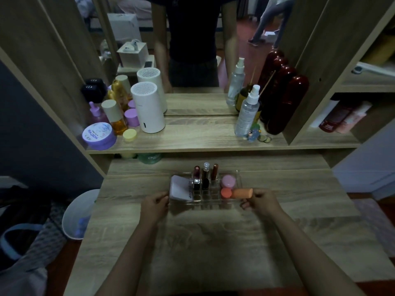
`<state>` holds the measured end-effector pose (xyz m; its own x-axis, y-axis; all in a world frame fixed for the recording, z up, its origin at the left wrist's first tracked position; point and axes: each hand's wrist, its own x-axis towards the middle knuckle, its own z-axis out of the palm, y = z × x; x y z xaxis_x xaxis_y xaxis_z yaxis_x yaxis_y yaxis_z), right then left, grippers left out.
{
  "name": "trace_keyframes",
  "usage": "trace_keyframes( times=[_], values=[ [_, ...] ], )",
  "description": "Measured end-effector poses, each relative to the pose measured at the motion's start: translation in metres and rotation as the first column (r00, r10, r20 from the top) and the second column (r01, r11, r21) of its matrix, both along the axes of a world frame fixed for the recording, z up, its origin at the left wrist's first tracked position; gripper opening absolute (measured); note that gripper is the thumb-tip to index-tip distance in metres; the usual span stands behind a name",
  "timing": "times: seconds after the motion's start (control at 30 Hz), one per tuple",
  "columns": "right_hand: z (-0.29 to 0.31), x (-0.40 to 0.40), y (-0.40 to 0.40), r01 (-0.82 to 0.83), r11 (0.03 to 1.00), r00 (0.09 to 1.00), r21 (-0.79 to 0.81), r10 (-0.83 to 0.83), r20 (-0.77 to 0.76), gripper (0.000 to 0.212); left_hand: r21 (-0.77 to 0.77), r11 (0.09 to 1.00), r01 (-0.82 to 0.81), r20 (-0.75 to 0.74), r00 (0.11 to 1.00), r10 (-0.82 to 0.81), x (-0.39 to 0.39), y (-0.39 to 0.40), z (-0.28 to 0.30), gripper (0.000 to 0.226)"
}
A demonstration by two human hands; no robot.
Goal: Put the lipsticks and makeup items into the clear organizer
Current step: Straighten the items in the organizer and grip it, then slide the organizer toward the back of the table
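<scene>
The clear organizer (205,203) sits on the wooden desk, held at both ends. My left hand (154,204) grips its left edge and my right hand (262,201) grips its right edge. Inside stand three lipsticks: a dark red one (196,172), a clear-capped one (206,170) and a brown one (214,171). A white compact (179,187) leans in the left section. A pink round jar (228,181), a small orange pot (226,192) and an orange sponge (242,193) lie in the right section.
A raised shelf (192,144) behind holds a white cylinder (148,107), purple jars (99,135), amber bottles and spray bottles (248,111) before a mirror. A white bin (78,214) stands left of the desk. Side shelves (342,116) rise at the right.
</scene>
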<state>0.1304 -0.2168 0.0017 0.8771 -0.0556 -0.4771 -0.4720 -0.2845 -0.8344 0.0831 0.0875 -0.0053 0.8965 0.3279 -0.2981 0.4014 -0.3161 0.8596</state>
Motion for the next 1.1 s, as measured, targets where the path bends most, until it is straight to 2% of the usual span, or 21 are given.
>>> trace_keyframes(
  times=[0.3, 0.57, 0.73, 0.9, 1.0, 1.1],
  values=[
    [-0.006, -0.003, -0.003, 0.028, 0.996, 1.000, 0.086, -0.028, 0.000, 0.026, 0.091, 0.996, -0.020, 0.032, 0.999, 0.017, -0.002, -0.008, 0.001, 0.025],
    [-0.006, -0.004, -0.017, 0.019, 0.999, 1.000, 0.048, -0.020, 0.010, 0.025, 0.168, 0.985, -0.031, 0.060, 0.998, 0.021, 0.000, -0.021, -0.007, 0.025],
    [-0.010, -0.004, -0.037, 0.000, 1.000, 1.000, -0.021, 0.000, 0.019, 0.030, 0.156, 0.987, -0.022, 0.033, 0.999, 0.017, 0.000, -0.036, -0.012, 0.026],
    [-0.015, -0.006, -0.061, 0.021, 1.000, 0.999, -0.004, -0.021, 0.029, 0.034, 0.085, 0.994, -0.066, 0.000, 0.998, 0.067, 0.002, -0.057, -0.017, 0.025],
    [-0.011, -0.011, -0.078, 0.032, 0.999, 0.999, 0.015, -0.033, 0.041, 0.041, 0.067, 0.997, -0.048, -0.014, 0.999, 0.049, 0.003, -0.074, -0.019, 0.026],
    [-0.007, -0.016, -0.098, 0.049, 0.998, 0.998, 0.040, -0.050, 0.031, 0.037, 0.093, 0.996, -0.013, -0.017, 1.000, 0.014, 0.007, -0.093, -0.020, 0.025]
  ],
)
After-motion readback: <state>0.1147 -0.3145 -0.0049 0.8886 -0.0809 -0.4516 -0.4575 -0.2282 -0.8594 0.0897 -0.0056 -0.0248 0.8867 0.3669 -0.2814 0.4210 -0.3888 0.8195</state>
